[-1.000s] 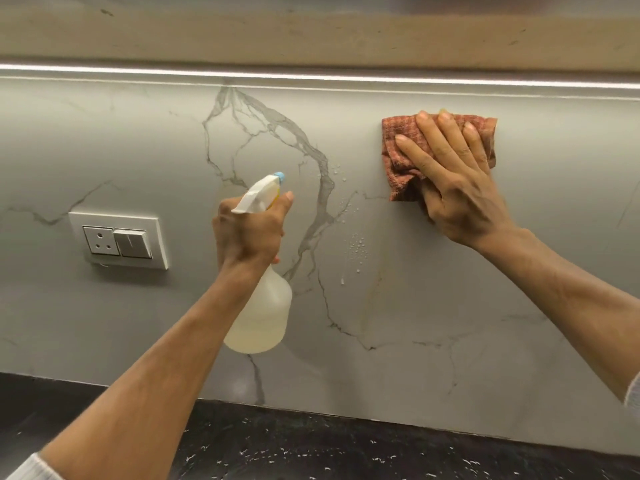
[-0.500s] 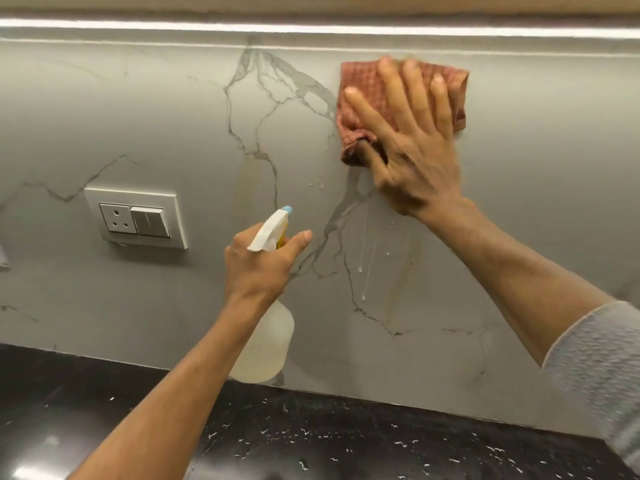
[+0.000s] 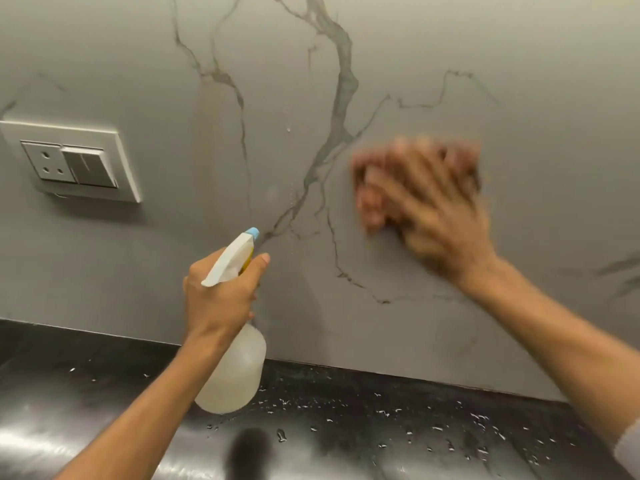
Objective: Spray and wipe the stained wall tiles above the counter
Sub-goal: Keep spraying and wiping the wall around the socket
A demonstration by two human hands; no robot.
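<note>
Fingers (image 3: 408, 188) of the right hand (image 3: 440, 216), spread flat and blurred, press the cloth (image 3: 367, 202) lower on the wall (image 3: 519, 98) than before; drips there look wiped. Left hand (image 3: 218, 296) grips the spray bottle (image 3: 235, 372) above the tabletop (image 3: 346, 427).

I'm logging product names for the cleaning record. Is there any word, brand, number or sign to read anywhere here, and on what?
None can be read.
Translucent plastic spray bottle with white trigger head, held in the left hand: no label shows.
White wall socket and switch plate: no markings legible.
Reddish wiping cloth under the right hand: motion-blurred, no print discernible.
</note>
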